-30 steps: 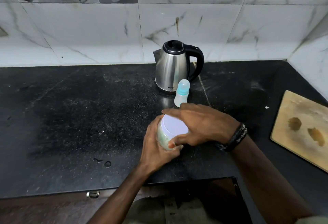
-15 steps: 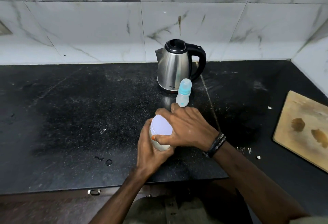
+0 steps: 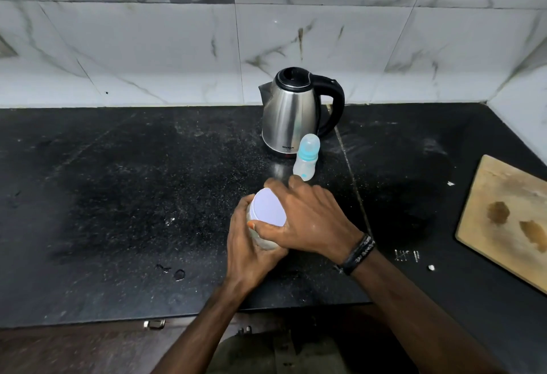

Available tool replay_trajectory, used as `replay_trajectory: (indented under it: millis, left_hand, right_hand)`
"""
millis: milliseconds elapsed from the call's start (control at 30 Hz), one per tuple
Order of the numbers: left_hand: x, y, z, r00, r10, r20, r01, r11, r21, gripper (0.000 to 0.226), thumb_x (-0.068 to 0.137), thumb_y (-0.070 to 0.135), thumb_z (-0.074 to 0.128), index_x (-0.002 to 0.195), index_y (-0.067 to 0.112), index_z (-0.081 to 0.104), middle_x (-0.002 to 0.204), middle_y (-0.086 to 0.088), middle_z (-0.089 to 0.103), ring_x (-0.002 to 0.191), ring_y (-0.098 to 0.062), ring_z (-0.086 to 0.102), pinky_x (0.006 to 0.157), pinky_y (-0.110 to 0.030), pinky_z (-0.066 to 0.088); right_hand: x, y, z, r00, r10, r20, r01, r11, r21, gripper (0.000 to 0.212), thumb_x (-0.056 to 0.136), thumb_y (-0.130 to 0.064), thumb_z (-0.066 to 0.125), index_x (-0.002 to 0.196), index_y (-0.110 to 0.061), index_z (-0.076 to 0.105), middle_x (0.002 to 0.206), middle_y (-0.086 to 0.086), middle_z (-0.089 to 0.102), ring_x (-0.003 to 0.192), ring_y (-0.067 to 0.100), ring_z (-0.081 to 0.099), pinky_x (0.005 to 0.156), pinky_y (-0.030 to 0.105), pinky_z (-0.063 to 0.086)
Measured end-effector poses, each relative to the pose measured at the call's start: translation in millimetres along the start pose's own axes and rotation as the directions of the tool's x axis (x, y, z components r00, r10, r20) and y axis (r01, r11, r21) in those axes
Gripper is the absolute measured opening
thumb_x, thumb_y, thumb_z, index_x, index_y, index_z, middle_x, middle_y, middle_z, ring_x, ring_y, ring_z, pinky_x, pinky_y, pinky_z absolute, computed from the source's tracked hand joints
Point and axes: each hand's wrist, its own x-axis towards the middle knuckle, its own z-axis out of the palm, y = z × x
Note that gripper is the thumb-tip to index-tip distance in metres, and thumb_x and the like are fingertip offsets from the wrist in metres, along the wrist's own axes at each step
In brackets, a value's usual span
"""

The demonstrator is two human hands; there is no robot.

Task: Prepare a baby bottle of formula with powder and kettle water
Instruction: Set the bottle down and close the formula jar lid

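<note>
**Both hands on the powder jar**

Head view: the left hand (image 3: 251, 251) gripped the powder jar (image 3: 265, 242) on the black surface (image 3: 118, 211); the right hand (image 3: 307, 219) clasped its white lid (image 3: 268, 208). The baby bottle (image 3: 306, 162) stood capped just before the kettle (image 3: 291, 113).

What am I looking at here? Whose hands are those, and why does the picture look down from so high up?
There is no machine here, just a person. They wear a small camera on their head, so you see what they see: their own two arms reaching out over a black kitchen counter.

The left hand holds a little jar by its side. The right hand grips the jar's white lid from above, likely to twist it open. The jar probably holds the milk powder.

Behind the hands stands a baby bottle with its cap on. Behind that stands a shiny metal kettle with a black handle. At the right edge lies a wooden board.
</note>
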Motion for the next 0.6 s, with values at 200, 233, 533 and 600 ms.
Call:
replay_trajectory:
  millis: [200,233,533,600]
  left_hand:
    - [9.5,-0.7,-1.0,0.999,0.039,0.020,-0.040,0.999,0.026,0.104,0.061,0.036,0.095,0.147,0.018,0.040,0.143,-0.006,0.055,0.131,-0.025,0.058,0.102,-0.054,0.053]
    - [10.1,-1.1,-0.8,0.999,0.044,0.013,-0.044,0.999,0.028,0.104,0.060,0.038,0.096,0.146,0.017,0.041,0.143,-0.006,0.055,0.132,-0.025,0.058,0.103,-0.054,0.053]
    - [23.8,-14.6,-1.6,0.997,0.054,-0.051,-0.046,0.987,0.156,0.106,0.056,0.061,0.090,0.145,0.027,0.045,0.134,0.024,0.047,0.130,-0.014,0.050,0.106,-0.039,0.051]
    - [31.6,-20.6,0.1,0.997,0.016,-0.071,-0.004,0.987,0.159,0.109,0.054,0.060,0.092,0.146,0.024,0.046,0.136,0.012,0.050,0.131,-0.016,0.051,0.108,-0.043,0.051]
  right_hand:
    - [3.3,8.4,-9.9,0.995,0.030,-0.099,-0.027,0.999,0.022,0.064,0.069,-0.081,0.051,0.111,-0.033,0.057,0.094,0.002,0.066,0.078,0.030,0.066,0.059,0.031,0.034]
    - [3.7,10.0,-10.3,0.993,0.034,-0.110,-0.032,0.999,0.024,0.065,0.069,-0.082,0.051,0.110,-0.033,0.058,0.093,0.001,0.067,0.079,0.029,0.067,0.059,0.031,0.035]
    - [7.4,28.5,-5.4,0.990,0.113,-0.086,-0.099,0.983,0.155,0.072,0.087,-0.079,0.031,0.131,-0.027,0.052,0.114,0.001,0.070,0.102,0.033,0.067,0.077,0.041,0.054]
    - [8.2,35.8,1.9,0.986,0.154,-0.057,-0.142,0.973,0.181,0.062,0.095,-0.069,0.032,0.132,-0.024,0.051,0.112,0.004,0.071,0.103,0.033,0.067,0.080,0.044,0.055]
